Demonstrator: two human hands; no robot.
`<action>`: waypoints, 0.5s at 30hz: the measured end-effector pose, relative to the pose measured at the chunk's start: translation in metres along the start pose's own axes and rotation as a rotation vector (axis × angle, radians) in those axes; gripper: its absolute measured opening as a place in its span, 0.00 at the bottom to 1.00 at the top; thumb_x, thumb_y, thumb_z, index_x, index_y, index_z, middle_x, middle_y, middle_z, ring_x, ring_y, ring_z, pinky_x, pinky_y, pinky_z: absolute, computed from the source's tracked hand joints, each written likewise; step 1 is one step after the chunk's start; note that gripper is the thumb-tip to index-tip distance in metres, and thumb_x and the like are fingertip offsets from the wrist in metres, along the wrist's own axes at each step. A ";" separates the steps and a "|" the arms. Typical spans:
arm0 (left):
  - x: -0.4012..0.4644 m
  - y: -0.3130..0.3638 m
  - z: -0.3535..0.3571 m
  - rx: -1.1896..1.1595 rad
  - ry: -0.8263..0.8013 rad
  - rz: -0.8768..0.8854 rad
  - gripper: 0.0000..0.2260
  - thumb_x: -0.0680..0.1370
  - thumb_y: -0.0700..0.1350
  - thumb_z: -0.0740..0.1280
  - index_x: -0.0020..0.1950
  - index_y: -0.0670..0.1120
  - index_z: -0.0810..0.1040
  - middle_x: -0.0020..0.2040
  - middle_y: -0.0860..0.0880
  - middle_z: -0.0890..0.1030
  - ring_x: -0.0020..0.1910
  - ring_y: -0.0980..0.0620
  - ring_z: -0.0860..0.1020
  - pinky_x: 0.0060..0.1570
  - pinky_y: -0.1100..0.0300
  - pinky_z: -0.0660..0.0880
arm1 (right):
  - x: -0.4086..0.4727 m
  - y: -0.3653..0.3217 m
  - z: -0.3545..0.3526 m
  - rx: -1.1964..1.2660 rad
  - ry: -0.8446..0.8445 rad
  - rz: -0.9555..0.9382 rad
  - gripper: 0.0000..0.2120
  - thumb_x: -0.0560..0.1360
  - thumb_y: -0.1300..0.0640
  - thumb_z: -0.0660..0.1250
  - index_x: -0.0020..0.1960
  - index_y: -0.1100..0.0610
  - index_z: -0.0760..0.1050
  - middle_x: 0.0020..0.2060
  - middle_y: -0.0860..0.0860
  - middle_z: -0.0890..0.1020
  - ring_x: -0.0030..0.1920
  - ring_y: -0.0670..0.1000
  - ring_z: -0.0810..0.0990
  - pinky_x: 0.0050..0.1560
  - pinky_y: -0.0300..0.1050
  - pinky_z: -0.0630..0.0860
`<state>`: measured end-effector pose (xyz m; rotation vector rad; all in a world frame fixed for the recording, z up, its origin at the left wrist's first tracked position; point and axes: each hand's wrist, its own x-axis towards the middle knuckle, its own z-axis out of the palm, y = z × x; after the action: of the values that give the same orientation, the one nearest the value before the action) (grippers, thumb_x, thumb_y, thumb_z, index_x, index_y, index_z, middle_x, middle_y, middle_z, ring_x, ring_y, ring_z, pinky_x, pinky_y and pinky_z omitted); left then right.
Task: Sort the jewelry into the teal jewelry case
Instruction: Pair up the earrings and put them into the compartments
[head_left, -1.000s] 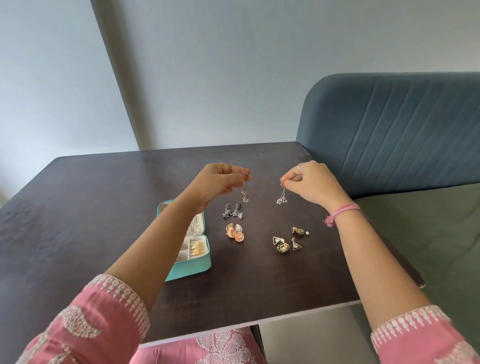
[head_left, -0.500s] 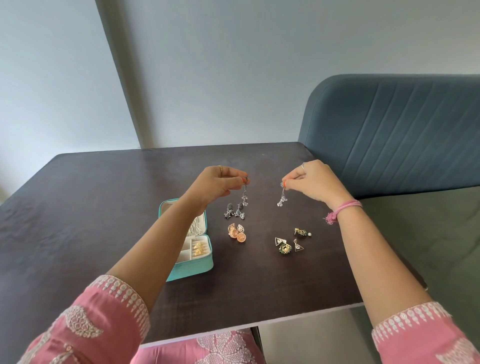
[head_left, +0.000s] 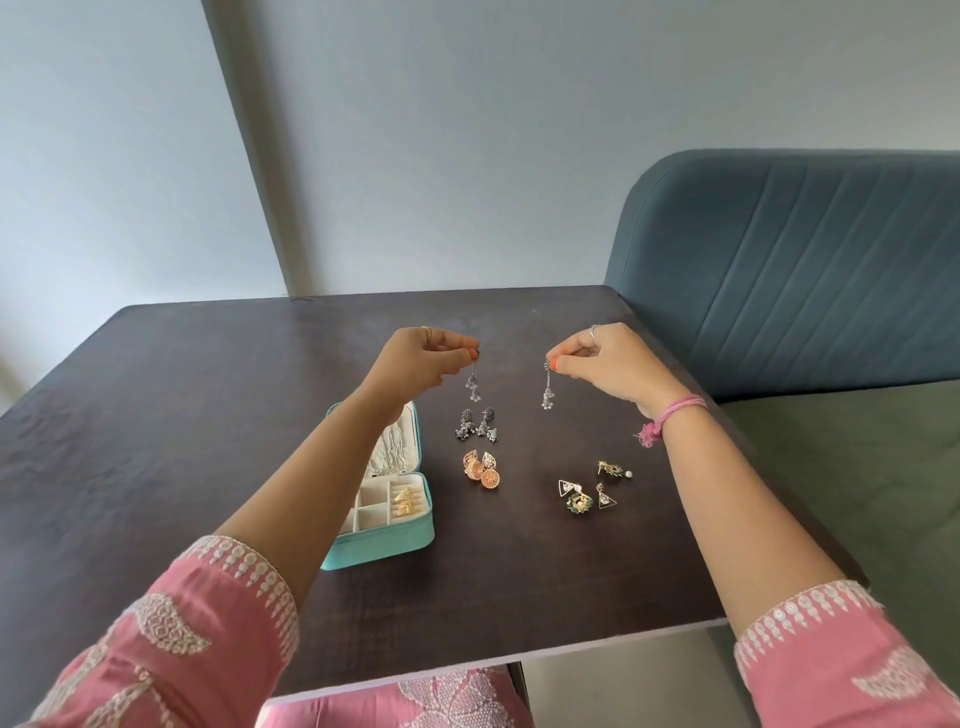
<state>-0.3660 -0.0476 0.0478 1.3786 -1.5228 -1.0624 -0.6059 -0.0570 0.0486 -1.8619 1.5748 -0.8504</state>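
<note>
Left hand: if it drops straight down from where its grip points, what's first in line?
Probably the dark silver earring pair on the table, just under the dangling silver earring that the left hand pinches. Depth is unclear from one view.

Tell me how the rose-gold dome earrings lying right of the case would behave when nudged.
The rose-gold dome earrings look rounded, so they would probably roll or rock instead of sliding. They seem small and likely light. The pieces lie touching, so nudging one would probably shift the others.

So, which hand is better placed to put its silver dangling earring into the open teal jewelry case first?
Probably the left hand: it pinches its silver dangling earring almost above the open teal jewelry case. The right hand is farther away.
</note>
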 end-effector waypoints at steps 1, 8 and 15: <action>0.002 -0.001 -0.001 0.019 0.014 0.007 0.05 0.75 0.42 0.71 0.50 0.48 0.83 0.39 0.54 0.81 0.38 0.59 0.75 0.34 0.70 0.70 | 0.002 0.000 0.002 0.010 0.001 -0.006 0.03 0.73 0.56 0.71 0.44 0.50 0.84 0.41 0.45 0.85 0.47 0.44 0.82 0.53 0.43 0.78; 0.023 -0.015 -0.009 0.179 0.082 0.031 0.04 0.72 0.44 0.74 0.46 0.48 0.84 0.38 0.48 0.83 0.31 0.59 0.74 0.39 0.64 0.72 | 0.018 -0.008 0.019 0.031 0.008 -0.054 0.04 0.74 0.56 0.70 0.47 0.53 0.84 0.43 0.47 0.85 0.46 0.44 0.82 0.48 0.37 0.75; 0.045 -0.019 -0.009 0.390 0.035 0.056 0.04 0.73 0.45 0.73 0.47 0.47 0.84 0.37 0.52 0.83 0.19 0.63 0.73 0.27 0.75 0.68 | 0.039 -0.013 0.037 0.044 0.006 -0.092 0.07 0.75 0.57 0.70 0.51 0.56 0.84 0.45 0.50 0.85 0.46 0.44 0.81 0.43 0.29 0.72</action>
<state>-0.3550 -0.0936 0.0344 1.5931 -1.7962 -0.7259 -0.5646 -0.0931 0.0390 -1.9145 1.4717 -0.9237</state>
